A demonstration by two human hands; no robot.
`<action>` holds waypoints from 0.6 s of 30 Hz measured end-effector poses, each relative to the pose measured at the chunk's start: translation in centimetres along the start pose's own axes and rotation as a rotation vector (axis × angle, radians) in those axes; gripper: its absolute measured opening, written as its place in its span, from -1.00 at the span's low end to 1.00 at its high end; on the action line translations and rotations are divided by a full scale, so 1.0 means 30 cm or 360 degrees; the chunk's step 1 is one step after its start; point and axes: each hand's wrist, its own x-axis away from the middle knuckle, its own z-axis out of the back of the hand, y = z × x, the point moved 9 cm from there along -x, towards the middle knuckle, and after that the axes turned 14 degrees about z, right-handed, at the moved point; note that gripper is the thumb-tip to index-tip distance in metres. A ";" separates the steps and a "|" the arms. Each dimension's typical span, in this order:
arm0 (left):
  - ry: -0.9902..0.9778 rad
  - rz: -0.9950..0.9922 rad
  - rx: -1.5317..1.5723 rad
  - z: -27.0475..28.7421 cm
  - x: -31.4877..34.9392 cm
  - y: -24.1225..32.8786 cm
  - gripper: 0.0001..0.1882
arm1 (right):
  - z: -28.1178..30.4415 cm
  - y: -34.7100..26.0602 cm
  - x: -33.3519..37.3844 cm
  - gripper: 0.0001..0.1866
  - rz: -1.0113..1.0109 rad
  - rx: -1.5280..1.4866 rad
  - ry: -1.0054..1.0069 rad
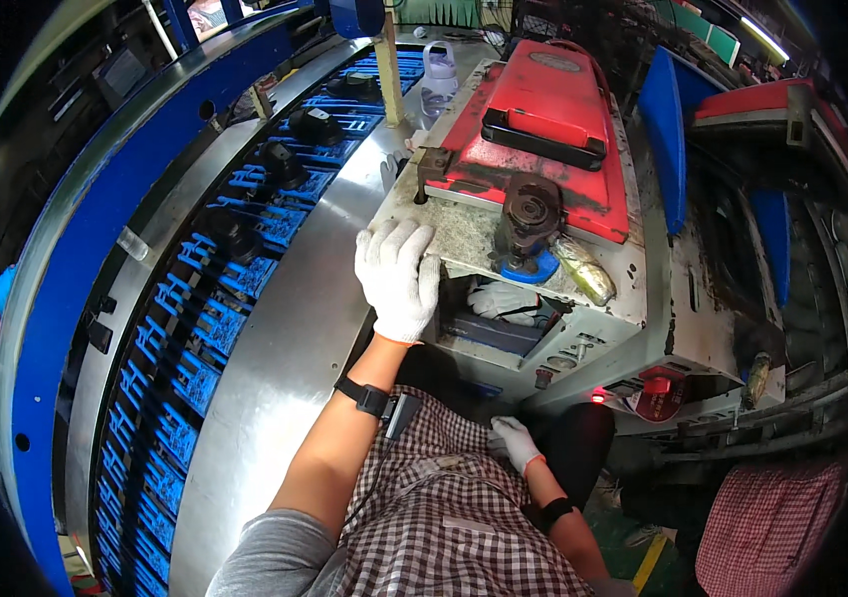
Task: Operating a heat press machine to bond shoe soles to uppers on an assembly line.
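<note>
My left hand (pixel 399 274), in a white knit glove, lies with its fingers stretched over the near left corner of a machine's worn pale top (pixel 464 234). Nothing shows in its grip. My right hand (pixel 516 443), gloved too, rests loosely on my dark-trousered thigh, holding nothing that I can see. On the machine top, right of my left hand, a dark rounded fixture (pixel 531 209) stands on a blue base (pixel 529 267). Beside it lies a crumpled yellow-green packet (pixel 583 269). Behind them sits a red machine cover (pixel 553 99) with a black front bar.
A curved conveyor with blue racks (pixel 210 338) carries several black shoe-like pieces (pixel 235 234) at left, bordered by a steel ledge (pixel 275 368). White gloves (pixel 504 301) lie in the machine's recess. A clear bottle (pixel 438 80) stands behind. A checked cloth (pixel 767 532) is at lower right.
</note>
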 end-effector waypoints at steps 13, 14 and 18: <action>-0.0015 0.0013 -0.0036 -0.004 0.005 -0.004 -0.65 | -0.003 -0.012 0.007 -0.56 0.0019 -0.0036 -0.0004; -0.0015 0.0018 -0.0048 -0.002 0.006 -0.003 -0.65 | -0.003 -0.011 0.010 -0.55 -0.0009 -0.0018 -0.0009; -0.0015 0.0021 -0.0058 -0.002 0.009 -0.004 -0.65 | -0.003 -0.005 0.012 -0.53 -0.0042 0.0020 -0.0044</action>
